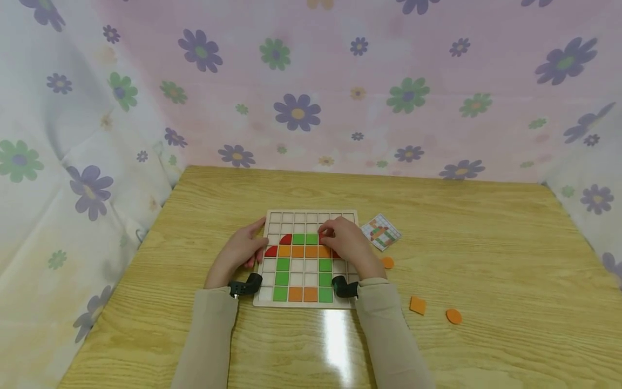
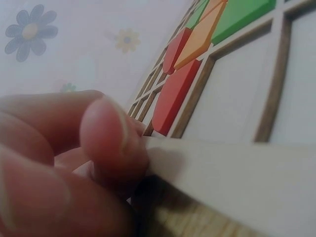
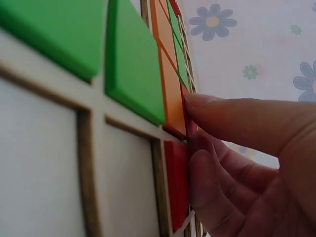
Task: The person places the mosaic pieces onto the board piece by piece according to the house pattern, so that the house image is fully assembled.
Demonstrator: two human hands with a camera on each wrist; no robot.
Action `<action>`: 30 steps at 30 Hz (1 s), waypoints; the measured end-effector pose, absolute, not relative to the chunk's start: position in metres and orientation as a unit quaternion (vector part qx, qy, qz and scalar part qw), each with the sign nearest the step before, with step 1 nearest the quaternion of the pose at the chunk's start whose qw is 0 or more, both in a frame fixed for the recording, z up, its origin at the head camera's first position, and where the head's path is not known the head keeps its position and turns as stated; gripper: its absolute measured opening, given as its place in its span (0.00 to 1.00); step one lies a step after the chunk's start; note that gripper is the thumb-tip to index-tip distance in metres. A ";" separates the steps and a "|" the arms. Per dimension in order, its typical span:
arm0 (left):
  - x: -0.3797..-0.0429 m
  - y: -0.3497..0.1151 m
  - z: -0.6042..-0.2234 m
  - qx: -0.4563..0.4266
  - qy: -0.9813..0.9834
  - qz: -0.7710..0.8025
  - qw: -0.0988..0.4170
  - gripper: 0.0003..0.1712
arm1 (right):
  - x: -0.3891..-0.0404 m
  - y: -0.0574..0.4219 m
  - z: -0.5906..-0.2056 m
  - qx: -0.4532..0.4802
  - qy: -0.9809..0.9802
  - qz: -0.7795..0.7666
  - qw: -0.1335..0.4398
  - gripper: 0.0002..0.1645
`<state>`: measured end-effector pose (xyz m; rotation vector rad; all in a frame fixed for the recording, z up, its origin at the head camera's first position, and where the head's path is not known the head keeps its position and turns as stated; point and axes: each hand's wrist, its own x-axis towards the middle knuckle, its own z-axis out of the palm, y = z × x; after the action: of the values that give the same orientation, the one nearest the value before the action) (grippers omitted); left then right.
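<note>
A light wooden grid board (image 1: 311, 303) lies on the table, partly filled with flat green, orange and red pieces. My left hand (image 1: 241, 246) grips its left edge, the thumb (image 2: 106, 128) right at the rim in the left wrist view. Near that hand sit a red quarter-circle piece (image 1: 271, 251) and another red piece (image 1: 286, 239). Over the upper right of the pattern, my right hand (image 1: 351, 242) pinches a red piece (image 3: 189, 113) at its cell beside the green squares. Below its fingers, in the right wrist view, lies one more red piece (image 3: 177, 182).
A small pattern card (image 1: 381, 232) lies off the board's right corner. Right of the board are an orange disc (image 1: 387, 262), an orange square (image 1: 417, 305) and a second orange disc (image 1: 454, 316). Flowered cloth (image 1: 340, 81) hangs behind the table.
</note>
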<state>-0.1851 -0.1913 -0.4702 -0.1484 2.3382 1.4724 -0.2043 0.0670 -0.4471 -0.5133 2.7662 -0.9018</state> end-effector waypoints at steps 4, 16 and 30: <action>-0.184 -0.192 -0.469 -0.055 0.831 0.521 0.188 0.35 | -0.202 0.066 -0.446 -0.173 0.930 -0.309 0.096 0.08; -0.186 -0.191 -0.470 -0.052 0.829 0.524 0.187 0.35 | -0.199 0.064 -0.445 -0.169 0.939 -0.286 0.092 0.08; -0.185 -0.191 -0.470 -0.048 0.832 0.521 0.184 0.35 | -0.193 0.070 -0.441 -0.172 0.933 -0.299 0.099 0.12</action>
<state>-0.1853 -0.1913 -0.4695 -0.1354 2.3455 1.4701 -0.1935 0.0704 -0.4407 -0.5093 2.7603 -0.8833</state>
